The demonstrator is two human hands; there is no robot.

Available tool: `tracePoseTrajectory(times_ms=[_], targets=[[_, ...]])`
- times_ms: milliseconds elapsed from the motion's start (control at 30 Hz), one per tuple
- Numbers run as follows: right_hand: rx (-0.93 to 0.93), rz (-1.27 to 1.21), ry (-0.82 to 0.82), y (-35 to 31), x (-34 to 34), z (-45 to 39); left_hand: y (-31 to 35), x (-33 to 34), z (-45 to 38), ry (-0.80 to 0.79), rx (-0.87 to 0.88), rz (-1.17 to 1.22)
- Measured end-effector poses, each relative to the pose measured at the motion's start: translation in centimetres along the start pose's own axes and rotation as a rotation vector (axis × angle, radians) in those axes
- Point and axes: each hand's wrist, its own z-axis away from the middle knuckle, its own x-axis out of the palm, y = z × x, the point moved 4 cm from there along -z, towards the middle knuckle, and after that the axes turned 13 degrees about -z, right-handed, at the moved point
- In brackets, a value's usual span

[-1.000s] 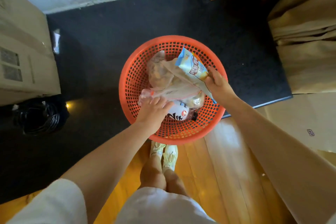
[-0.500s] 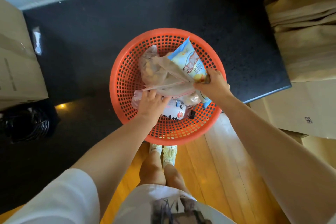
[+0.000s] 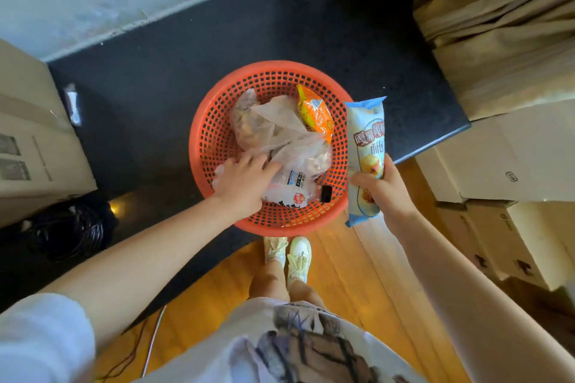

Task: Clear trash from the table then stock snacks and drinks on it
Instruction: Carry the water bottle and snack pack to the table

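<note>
My right hand [image 3: 378, 193] grips the blue bread pack [image 3: 365, 149] upright just outside the orange basket [image 3: 214, 121], while my left hand's fingers [image 3: 264, 162] lie spread on the clear bag [image 3: 280, 130] and bottle [image 3: 292, 188] lying crosswise beneath them.

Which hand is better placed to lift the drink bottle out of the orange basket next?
Left. The left hand already rests on the bottle inside the basket; the right hand grips the blue snack packet.
</note>
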Motion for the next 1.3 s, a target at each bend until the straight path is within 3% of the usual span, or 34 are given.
tracePoseTrajectory(times_ms=[267,433,633,867,1100,1300], targets=[[0.007,-0.167,0.097,4.6,-4.2,8.4,-0.4,-4.0,5.2,0.149,-0.021,0.35],[0.011,-0.24,0.279,8.3,-6.9,14.5,3.8,-4.6,7.9,-0.022,0.0,0.716],[0.035,-0.444,0.445,15.6,-9.5,25.3,14.2,-4.4,10.9,-0.33,0.183,1.036],[0.09,-0.81,0.809,30.2,-8.9,43.0,27.2,-2.4,20.4,-0.601,0.504,0.872],[0.029,-1.257,1.297,42.6,-1.7,58.2,37.9,3.4,35.6,-0.896,0.681,0.695],[0.016,-1.585,1.668,49.5,4.5,66.1,44.3,7.0,46.9,-1.102,0.944,0.431]])
